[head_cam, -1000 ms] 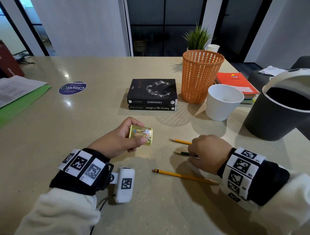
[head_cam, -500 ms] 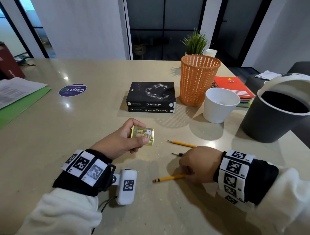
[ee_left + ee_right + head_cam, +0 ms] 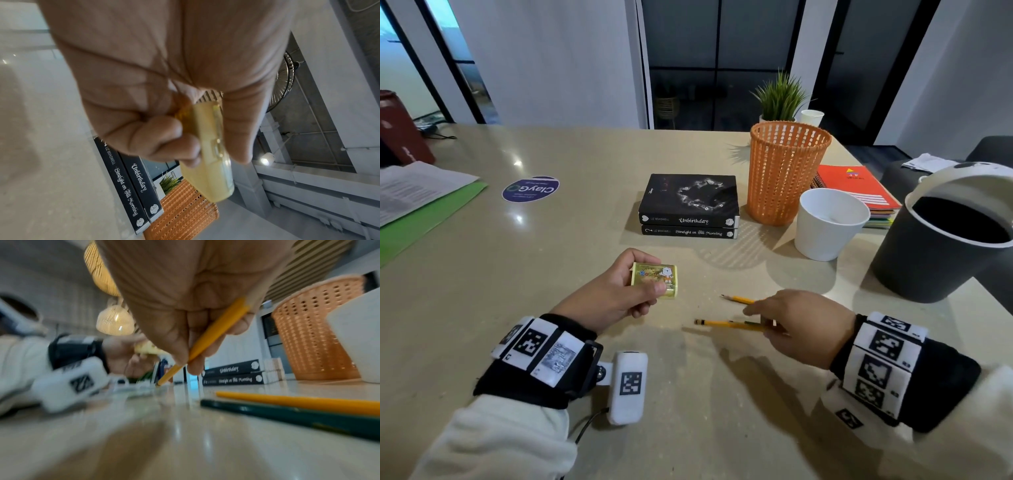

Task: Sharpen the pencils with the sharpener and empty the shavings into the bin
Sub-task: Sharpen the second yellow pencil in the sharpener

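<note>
The left hand grips a small yellow sharpener between thumb and curled fingers, just above the desk. The right hand pinches a yellow pencil, its eraser end pointing toward the sharpener. A second yellow pencil and a green pencil lie on the desk beside that hand. The dark bin stands at the far right, near a white cup.

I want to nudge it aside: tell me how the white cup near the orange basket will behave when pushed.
The white cup looks empty, so probably light and easy to slide on the glossy table. It narrows toward its base, so a push near the rim might tip it. Push low.
</note>
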{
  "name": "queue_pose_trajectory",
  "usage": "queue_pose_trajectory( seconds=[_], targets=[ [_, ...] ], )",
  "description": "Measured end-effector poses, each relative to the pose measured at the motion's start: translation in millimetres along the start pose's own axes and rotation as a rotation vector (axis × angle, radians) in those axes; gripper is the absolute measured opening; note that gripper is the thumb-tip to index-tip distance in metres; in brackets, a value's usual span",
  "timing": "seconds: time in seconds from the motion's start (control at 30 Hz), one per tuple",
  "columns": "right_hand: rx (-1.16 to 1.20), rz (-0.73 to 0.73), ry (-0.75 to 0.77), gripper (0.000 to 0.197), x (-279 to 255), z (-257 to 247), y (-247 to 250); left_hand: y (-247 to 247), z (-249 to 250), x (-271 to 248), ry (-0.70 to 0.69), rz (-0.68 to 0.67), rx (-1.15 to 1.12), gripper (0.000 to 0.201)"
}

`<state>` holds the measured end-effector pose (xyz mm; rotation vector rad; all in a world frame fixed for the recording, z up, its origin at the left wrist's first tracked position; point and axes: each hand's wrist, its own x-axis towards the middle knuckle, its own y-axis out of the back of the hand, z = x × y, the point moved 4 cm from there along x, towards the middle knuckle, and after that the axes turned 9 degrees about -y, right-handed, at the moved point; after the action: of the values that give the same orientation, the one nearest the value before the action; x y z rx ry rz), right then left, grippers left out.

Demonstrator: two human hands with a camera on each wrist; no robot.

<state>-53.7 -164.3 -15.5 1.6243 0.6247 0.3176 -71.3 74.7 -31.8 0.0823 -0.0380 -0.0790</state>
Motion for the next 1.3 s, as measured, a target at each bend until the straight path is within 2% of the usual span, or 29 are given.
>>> queue_pose_trajectory(
  seconds=[0.1,0.17,0.23,0.37,0.5,0.6,0.73,0.8,0.87,0.97,1.1,1.23,1.3],
  targets=[
    [0.146,0.129,0.003,0.043,-5,3,16,1,-1,1,0.003,0.014,0.002,0.048],
    [0.227,0.203,0.05,0.042,-7,4,24,1,-1,1,0.005,0.012,0.013,0.036],
    [0.276,0.254,0.102,0.036,-6,6,28,1,-1,0,0.003,0.012,0.021,0.035],
    [0.326,0.264,0.127,0.031,-5,9,27,0,1,-1,0.0,0.015,0.027,0.04],
    [0.312,0.205,0.09,0.039,-4,7,23,1,0,-1,0.002,0.014,0.021,0.057],
    [0.269,0.17,0.087,0.044,-3,6,23,1,0,-1,0.0,0.003,0.028,0.059],
    [0.279,0.171,0.11,0.033,-2,6,25,0,-1,-1,0.004,-0.018,0.027,0.043],
    [0.254,0.16,0.112,0.029,-2,6,26,1,-2,0,-0.005,-0.012,0.019,0.047],
    [0.216,0.186,0.133,0.023,-2,6,27,2,-3,1,-0.018,0.0,0.004,0.054],
    [0.129,0.247,0.208,0.019,-3,1,30,2,-3,1,-0.019,-0.003,-0.012,0.055],
    [0.068,0.278,0.234,0.033,-4,-8,35,-2,-2,0,-0.021,-0.022,-0.005,0.053],
    [0.03,0.202,0.133,0.049,-4,-9,30,-4,-4,-1,-0.013,-0.035,-0.014,0.054],
    [0.027,0.219,0.141,0.054,-5,-9,25,-4,-6,-2,-0.014,-0.038,-0.023,0.053]
  ],
)
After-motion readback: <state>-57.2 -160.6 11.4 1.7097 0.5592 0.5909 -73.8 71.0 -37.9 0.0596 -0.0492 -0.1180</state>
